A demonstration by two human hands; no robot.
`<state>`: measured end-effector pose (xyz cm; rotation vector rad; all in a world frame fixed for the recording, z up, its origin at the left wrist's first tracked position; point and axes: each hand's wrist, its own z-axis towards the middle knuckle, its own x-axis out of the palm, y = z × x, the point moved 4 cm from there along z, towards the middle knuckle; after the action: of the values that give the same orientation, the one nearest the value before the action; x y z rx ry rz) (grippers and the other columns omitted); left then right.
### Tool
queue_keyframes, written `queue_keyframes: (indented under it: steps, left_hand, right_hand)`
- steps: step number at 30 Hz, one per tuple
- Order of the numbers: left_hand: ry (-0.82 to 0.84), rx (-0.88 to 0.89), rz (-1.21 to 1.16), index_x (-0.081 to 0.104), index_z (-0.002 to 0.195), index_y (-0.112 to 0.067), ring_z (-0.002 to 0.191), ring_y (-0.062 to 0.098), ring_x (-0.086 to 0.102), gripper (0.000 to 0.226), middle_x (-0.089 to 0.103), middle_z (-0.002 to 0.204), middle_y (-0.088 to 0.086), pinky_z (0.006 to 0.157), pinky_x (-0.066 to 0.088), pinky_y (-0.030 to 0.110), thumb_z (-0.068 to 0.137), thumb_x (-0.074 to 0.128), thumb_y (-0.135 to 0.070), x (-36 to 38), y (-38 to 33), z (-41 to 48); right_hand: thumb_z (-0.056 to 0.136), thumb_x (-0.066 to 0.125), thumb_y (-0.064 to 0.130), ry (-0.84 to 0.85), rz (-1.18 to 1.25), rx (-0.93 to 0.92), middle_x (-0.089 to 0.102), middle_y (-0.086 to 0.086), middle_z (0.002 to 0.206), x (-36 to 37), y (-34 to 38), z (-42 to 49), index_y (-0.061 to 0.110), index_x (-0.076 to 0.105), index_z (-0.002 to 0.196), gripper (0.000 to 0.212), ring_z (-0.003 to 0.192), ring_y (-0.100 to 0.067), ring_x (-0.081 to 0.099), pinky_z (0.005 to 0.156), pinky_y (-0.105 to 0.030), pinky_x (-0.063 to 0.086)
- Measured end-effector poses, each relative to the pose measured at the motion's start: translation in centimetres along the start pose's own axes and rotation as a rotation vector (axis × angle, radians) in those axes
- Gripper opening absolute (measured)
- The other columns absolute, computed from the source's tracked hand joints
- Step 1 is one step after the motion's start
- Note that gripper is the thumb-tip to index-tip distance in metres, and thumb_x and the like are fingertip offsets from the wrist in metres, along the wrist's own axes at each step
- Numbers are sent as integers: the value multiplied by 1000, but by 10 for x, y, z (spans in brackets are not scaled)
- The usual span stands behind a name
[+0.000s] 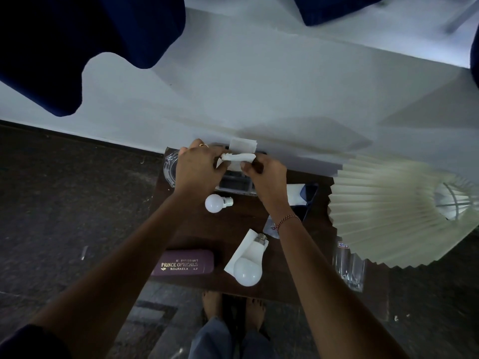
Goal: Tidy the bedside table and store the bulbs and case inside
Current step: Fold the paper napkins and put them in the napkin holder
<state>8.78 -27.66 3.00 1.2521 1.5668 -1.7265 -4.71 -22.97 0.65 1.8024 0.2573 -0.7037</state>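
Observation:
Both hands work at the far edge of the dark wooden bedside table [228, 226]. My left hand [198, 164] and my right hand [264, 172] each pinch one end of a crumpled white tissue [237, 157] above a clear tissue holder [236, 186]. A small white bulb [216, 203] lies on the table below my left hand. A larger white bulb [248, 268] rests on a white paper [243, 251] near the front edge. The maroon spectacle case [184, 263] lies at the front left.
A pleated cream lampshade [394, 216] overhangs the right side. A glass ashtray [169, 167] stands at the back left, a ribbed glass [348, 268] at the front right. Dark sunglasses [308, 200] and a white paper lie under my right wrist. White wall behind; dark floor left.

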Motion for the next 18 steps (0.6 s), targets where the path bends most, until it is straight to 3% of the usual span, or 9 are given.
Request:
queue_keyframes:
  steps: [4,11,16,18]
  left_hand:
    - [-27,13,-14,69,99,-19,94,27,55,19,70,78,4,84,35,38,84,61,-26,-3,2,-3]
    - [24,66,68,68,104,-25,100,26,54,23,72,94,4,87,35,40,85,57,-30,7,2,-4]
    - [-11,99,71,68,105,-26,98,28,53,23,71,101,1,84,37,40,83,60,-30,5,3,-7]
    - [-29,113,76,67,106,-26,99,28,53,26,70,105,0,81,38,39,81,61,-28,5,5,-10]
  right_hand:
    - [87,60,15,18,-19,-16,70,-13,104,2,0,0,4,64,110,25,94,-21,64,78,-17,42]
    - [87,59,10,13,-100,-37,70,-11,104,3,-12,-3,8,64,110,24,95,-20,64,88,-29,52]
    - [84,62,6,8,-106,-77,68,-10,108,2,-15,-6,10,64,111,28,96,-19,63,88,-28,53]
    - [83,63,5,-5,-96,-89,67,-10,107,1,-16,-8,11,65,110,28,90,-14,62,84,-19,51]
